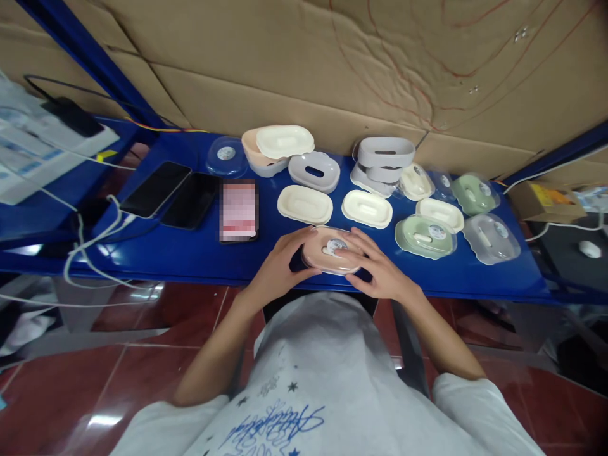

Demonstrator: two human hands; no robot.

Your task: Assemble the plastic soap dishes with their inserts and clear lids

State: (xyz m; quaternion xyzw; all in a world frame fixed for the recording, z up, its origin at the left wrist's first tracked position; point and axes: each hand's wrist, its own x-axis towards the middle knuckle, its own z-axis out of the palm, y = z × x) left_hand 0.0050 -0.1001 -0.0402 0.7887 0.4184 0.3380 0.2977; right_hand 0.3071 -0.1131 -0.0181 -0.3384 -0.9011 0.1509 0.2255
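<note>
We're holding the lidded box [331, 250] at the near edge of the bench [190, 253], left hand [280, 266] on its left end, right hand [380, 269] on its right end. Left tray [304, 204] and right tray [367, 208] are sitting just behind it. Row of phones [190, 199] is lying to the left. Other boxes [425, 235] are lying to the right, tray stack [384, 161] standing behind, near the cardboard wall [285, 63].
</note>
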